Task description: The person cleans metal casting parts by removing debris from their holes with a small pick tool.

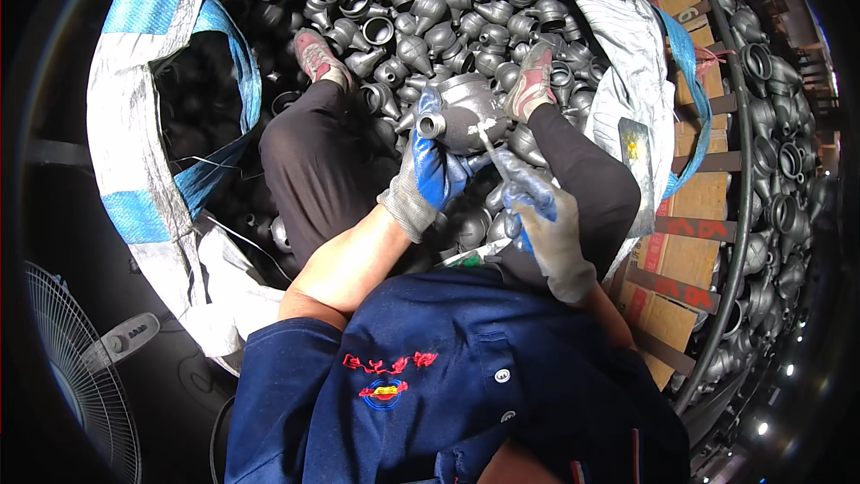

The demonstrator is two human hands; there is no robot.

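Observation:
My left hand (421,175), in a grey glove with a blue coated palm, is closed around a dark grey cast metal housing (466,108). The housing has a wide rounded body and a short round outlet facing me. White marks show on its right side. In my gloved right hand (544,215) is a thin pale stick-like tool (486,136), its tip at the white marks. I cannot make out whether it is a brush or a scraper. Many similar castings (430,9) lie loose beneath and beyond my hands.
A large white woven bag (134,143) with blue straps surrounds the heap, and my shoes (535,81) rest on the castings inside it. At the right stands a slatted cage (699,197) lined with cardboard, with more castings beyond. A fan (76,376) is at the lower left.

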